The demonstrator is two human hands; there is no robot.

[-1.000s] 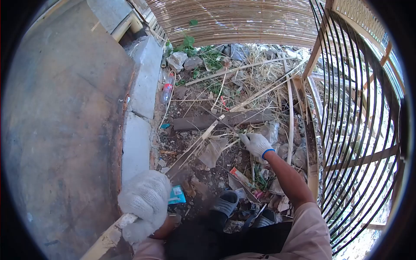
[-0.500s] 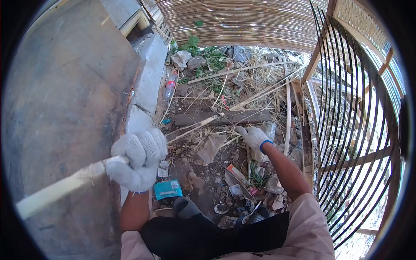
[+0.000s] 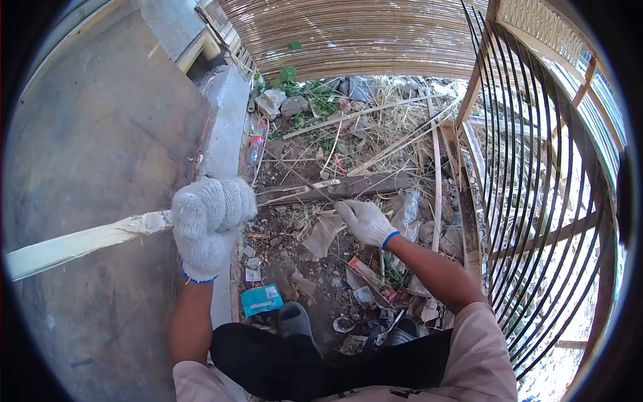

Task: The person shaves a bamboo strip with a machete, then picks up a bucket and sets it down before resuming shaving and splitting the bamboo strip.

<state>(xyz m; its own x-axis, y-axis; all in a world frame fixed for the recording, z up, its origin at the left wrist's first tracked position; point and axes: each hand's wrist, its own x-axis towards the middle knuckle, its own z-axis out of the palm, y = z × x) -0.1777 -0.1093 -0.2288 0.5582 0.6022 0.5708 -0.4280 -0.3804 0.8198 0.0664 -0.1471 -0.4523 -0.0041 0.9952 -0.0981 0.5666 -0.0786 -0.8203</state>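
My left hand (image 3: 213,218), in a white knitted glove, is closed around a pale bamboo pole (image 3: 87,244). The pole's thick split end reaches out to the left over the board, and a narrower part shows right of the fist, ending in a pale tip near the wooden plank. My right hand (image 3: 365,221), gloved in white with a blue cuff, grips a knife with a thin dark blade (image 3: 309,182). The blade slants up and left, crossing close to the pole's tip in this view. The knife's handle is hidden inside the glove.
A large brown board (image 3: 100,147) fills the left side beside concrete blocks (image 3: 228,127). A dark plank (image 3: 378,183) lies on littered soil with bamboo strips, a plastic bottle (image 3: 255,149) and a teal packet (image 3: 262,300). Thin dark slats (image 3: 536,187) stand at right.
My left fist has turned and risen slightly, levelling the bamboo pole. My right hand has moved left and a little down with the knife. The view has shifted slightly.
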